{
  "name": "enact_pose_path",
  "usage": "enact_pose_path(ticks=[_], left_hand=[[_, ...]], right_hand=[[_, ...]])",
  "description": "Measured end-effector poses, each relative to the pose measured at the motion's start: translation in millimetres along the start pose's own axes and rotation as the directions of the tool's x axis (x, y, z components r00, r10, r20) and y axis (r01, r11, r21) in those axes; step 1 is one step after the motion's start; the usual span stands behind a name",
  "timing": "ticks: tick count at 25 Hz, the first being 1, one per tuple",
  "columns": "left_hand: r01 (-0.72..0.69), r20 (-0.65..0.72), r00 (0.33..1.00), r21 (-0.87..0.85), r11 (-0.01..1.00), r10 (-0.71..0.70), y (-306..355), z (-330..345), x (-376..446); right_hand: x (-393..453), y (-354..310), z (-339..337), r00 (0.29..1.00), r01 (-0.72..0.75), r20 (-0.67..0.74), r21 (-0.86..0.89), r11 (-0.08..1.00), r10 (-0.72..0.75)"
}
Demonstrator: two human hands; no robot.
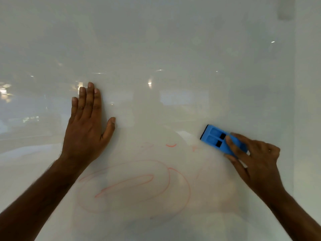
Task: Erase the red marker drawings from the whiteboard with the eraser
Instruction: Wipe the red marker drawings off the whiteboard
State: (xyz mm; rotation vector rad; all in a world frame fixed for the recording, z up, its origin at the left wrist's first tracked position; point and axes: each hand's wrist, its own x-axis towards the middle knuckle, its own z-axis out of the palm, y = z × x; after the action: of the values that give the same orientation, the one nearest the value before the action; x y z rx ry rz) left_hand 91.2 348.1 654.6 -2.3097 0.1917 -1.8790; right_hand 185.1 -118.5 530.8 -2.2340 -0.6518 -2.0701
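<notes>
A glossy whiteboard (pixel 165 49) fills the view. Faint red marker loops (pixel 139 183) curl across its lower middle, with small red dashes (pixel 171 145) above them. My right hand (pixel 255 159) grips a blue eraser (pixel 217 138) against the board, up and right of the drawings, its fingers curled over the eraser's rear half. My left hand (pixel 88 122) lies flat on the board to the left, fingers straight and together, thumb spread out, holding nothing.
The board's right edge (pixel 294 119) runs vertically near the frame's right side, with a pale wall (pixel 308 101) beyond it. Reflections of room lights speckle the board's left and middle.
</notes>
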Motion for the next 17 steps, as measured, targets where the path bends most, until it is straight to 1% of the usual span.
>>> enact_pose_path(ticks=[3, 5, 7, 9, 11, 13, 15, 17], left_hand=[[0.009, -0.005, 1.000, -0.010, 1.000, -0.009, 4.5, 1.4, -4.1], [0.020, -0.005, 1.000, -0.015, 1.000, -0.020, 7.6, 2.2, -6.5], [0.029, 0.001, 1.000, -0.022, 0.999, -0.029, 10.4, 2.2, -8.7], [0.028, 0.003, 1.000, -0.024, 0.999, -0.028, 12.3, 2.7, -10.4], [0.018, 0.011, 1.000, -0.012, 1.000, -0.018, 10.1, 2.5, -12.4], [-0.011, 0.014, 1.000, -0.002, 1.000, 0.011, 5.8, 2.2, -13.2], [-0.041, 0.015, 0.999, 0.014, 0.999, 0.041, 1.6, 1.3, -13.9], [-0.055, 0.010, 0.998, 0.019, 0.998, 0.055, -0.5, 1.8, -14.5]], right_hand=[[31.8, 1.1, -0.3, 0.991, -0.128, -0.041, 0.026, 0.991, 0.129], [51.7, -13.8, 1.5, 0.984, -0.165, -0.061, 0.069, 0.984, 0.169], [58.5, -34.5, 2.9, 0.987, -0.130, -0.083, 0.071, 0.989, 0.135], [48.4, -55.6, 4.6, 0.994, -0.045, -0.093, 0.073, 0.996, 0.052], [23.5, -70.8, 6.3, 0.997, 0.052, -0.065, 0.068, 0.996, -0.047], [0.7, -68.6, 5.5, 0.990, 0.132, -0.042, 0.017, 0.991, -0.132], [-7.1, -52.2, 3.2, 0.987, 0.156, -0.035, -0.028, 0.987, -0.156], [0.7, -36.6, 2.0, 0.993, 0.104, -0.043, -0.045, 0.994, -0.106]])
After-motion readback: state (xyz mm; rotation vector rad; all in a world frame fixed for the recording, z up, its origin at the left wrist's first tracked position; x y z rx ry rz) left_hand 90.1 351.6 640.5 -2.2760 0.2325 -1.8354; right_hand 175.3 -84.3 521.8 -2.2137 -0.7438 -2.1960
